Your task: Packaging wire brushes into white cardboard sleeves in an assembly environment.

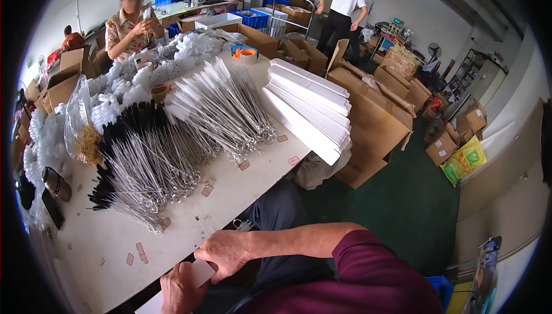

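At the near table edge, my left hand (180,288) and my right hand (228,252) are both closed on a long white card piece (202,272). One end of it shows between my hands and its other part runs down to the lower left. Beyond my hands lie bundles of thin wire brushes with looped ends: black-bristled brushes (146,161) on the left, white-bristled brushes (221,104) on the right. Farther right is a fanned stack of similar long white card pieces (310,107), reaching over the table's right edge.
Clear-wrapped white bundles (190,49) pile across the table's far side. Tape rolls (248,56) stand behind the brushes; a dark bottle (56,184) and a phone (52,209) lie left. A large cardboard box (371,124) borders the table's right. A co-worker (135,26) sits opposite; others are farther back.
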The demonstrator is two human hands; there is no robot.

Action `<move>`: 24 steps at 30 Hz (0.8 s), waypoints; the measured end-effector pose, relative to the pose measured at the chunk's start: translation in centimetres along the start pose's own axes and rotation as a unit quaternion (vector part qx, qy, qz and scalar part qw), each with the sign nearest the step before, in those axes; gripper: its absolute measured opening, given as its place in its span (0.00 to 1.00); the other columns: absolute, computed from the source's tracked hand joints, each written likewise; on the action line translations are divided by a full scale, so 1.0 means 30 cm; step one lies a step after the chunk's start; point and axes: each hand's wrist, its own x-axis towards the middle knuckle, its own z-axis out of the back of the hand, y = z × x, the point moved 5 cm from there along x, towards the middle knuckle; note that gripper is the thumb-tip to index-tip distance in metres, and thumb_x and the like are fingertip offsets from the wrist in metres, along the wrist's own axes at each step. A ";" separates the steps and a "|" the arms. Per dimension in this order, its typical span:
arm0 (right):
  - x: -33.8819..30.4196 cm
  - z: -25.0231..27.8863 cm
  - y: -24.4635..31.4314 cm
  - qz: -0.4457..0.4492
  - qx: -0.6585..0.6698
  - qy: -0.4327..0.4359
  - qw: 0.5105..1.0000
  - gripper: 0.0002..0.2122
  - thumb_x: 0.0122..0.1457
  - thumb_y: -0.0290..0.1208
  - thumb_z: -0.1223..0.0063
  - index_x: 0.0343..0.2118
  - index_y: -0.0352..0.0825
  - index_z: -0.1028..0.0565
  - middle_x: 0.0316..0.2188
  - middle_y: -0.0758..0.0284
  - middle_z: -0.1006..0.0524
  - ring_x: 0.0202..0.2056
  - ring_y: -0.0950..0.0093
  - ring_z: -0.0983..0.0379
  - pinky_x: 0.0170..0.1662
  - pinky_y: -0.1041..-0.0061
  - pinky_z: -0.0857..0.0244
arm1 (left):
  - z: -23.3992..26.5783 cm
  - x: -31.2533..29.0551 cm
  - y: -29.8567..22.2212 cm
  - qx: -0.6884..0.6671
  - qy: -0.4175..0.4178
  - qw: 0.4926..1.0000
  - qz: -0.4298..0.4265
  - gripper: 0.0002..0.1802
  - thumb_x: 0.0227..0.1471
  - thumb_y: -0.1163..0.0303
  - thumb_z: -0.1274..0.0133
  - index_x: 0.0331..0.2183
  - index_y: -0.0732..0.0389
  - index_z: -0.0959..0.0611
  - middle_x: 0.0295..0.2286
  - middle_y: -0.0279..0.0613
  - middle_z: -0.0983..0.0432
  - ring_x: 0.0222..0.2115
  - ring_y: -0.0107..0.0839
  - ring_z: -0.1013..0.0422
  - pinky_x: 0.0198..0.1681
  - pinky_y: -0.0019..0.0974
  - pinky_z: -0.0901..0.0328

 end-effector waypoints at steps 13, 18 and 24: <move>-0.134 0.269 -0.145 -0.068 -0.026 -0.345 0.936 0.13 0.66 0.37 0.44 0.36 0.28 0.22 0.30 0.53 0.20 0.29 0.53 0.22 0.33 0.60 0.29 | 0.004 0.018 -0.002 -0.003 -0.057 0.995 0.081 0.32 0.39 0.60 0.27 0.43 0.64 0.23 0.32 0.49 0.22 0.31 0.48 0.22 0.33 0.47 0.27; -0.090 0.113 -0.176 -0.092 0.068 -0.287 0.951 0.13 0.72 0.33 0.51 0.38 0.27 0.21 0.24 0.59 0.20 0.28 0.69 0.19 0.32 0.72 0.29 | -0.031 0.024 -0.024 -0.001 -0.074 0.993 0.091 0.35 0.37 0.56 0.25 0.43 0.65 0.23 0.31 0.47 0.22 0.31 0.46 0.22 0.32 0.45 0.27; -0.093 0.077 -0.182 -0.170 0.347 -0.220 0.896 0.17 0.74 0.38 0.54 0.47 0.27 0.21 0.29 0.66 0.20 0.29 0.80 0.24 0.32 0.77 0.29 | -0.059 0.044 -0.036 -0.007 -0.068 0.991 0.114 0.38 0.39 0.53 0.26 0.44 0.65 0.24 0.32 0.47 0.22 0.31 0.45 0.21 0.33 0.44 0.26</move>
